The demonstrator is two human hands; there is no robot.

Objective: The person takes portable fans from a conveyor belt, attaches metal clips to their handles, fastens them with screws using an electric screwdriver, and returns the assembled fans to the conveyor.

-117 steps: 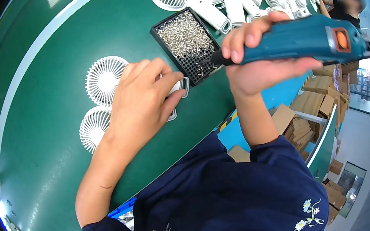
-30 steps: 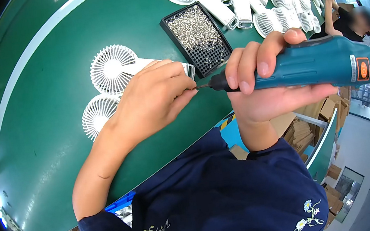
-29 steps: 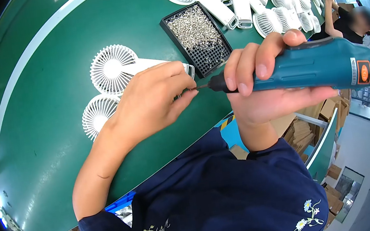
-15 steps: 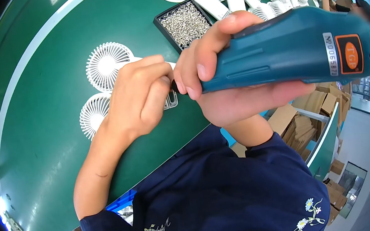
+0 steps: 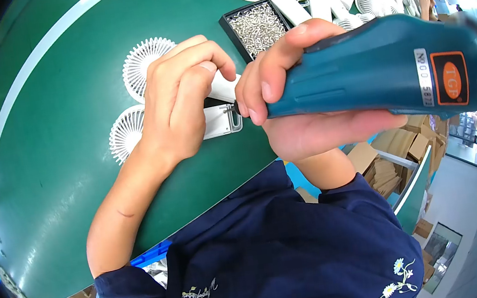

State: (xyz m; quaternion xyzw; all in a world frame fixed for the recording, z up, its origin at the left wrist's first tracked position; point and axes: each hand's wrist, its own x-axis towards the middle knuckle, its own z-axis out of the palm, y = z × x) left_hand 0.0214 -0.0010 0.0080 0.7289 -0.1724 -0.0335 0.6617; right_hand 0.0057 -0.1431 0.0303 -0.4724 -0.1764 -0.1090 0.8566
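My right hand (image 5: 309,133) is wrapped around a teal electric screwdriver (image 5: 355,73). Its dark tip reaches the end of a white handheld fan (image 5: 218,121), near a wire-like loop; the exact contact is hidden by my fingers. Over that fan's handle, my left hand (image 5: 176,109) is curled, with thumb and forefinger bent close to the tip. Whatever those fingers hold, if anything, is hidden. A second white fan (image 5: 146,61) lies just beyond, its handle partly covered by my left hand.
A black tray (image 5: 229,29) full of small silvery screws (image 5: 259,29) stands behind the screwdriver. Many white fans (image 5: 315,0) are piled at the back right of the green table (image 5: 61,172). Cardboard boxes (image 5: 396,158) stand beyond the table's edge. Another person's hand (image 5: 426,5) shows far right.
My left fingers have lifted away from the screwdriver tip, uncovering more of the nearer fan's handle. The whole view has shifted slightly. My right hand keeps its hold on the screwdriver.
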